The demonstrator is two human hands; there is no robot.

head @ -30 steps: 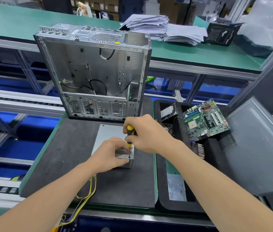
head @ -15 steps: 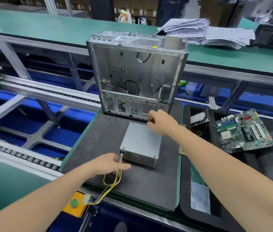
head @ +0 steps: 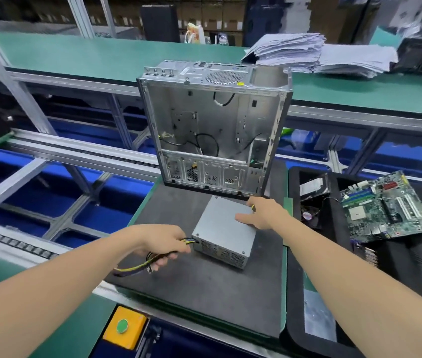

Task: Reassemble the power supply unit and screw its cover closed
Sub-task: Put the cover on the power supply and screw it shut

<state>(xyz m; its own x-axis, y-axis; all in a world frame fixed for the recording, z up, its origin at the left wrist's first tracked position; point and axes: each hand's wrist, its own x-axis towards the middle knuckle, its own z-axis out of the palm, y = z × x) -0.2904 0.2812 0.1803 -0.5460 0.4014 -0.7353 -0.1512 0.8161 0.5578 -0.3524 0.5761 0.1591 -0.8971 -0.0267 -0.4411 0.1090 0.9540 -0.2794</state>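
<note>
Screwing has stopped: the left hand [head: 163, 241] now grips the cable bundle [head: 135, 268] beside the closed power supply unit [head: 226, 232] lying mid-table [head: 204, 301], while the right hand [head: 262, 215] rests on its far top, finger grip unclear, suggesting the fastening is done.

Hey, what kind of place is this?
Probably a computer assembly or repair line in a factory: an open computer case, a bare motherboard beside it, and conveyor rails running past.
</note>
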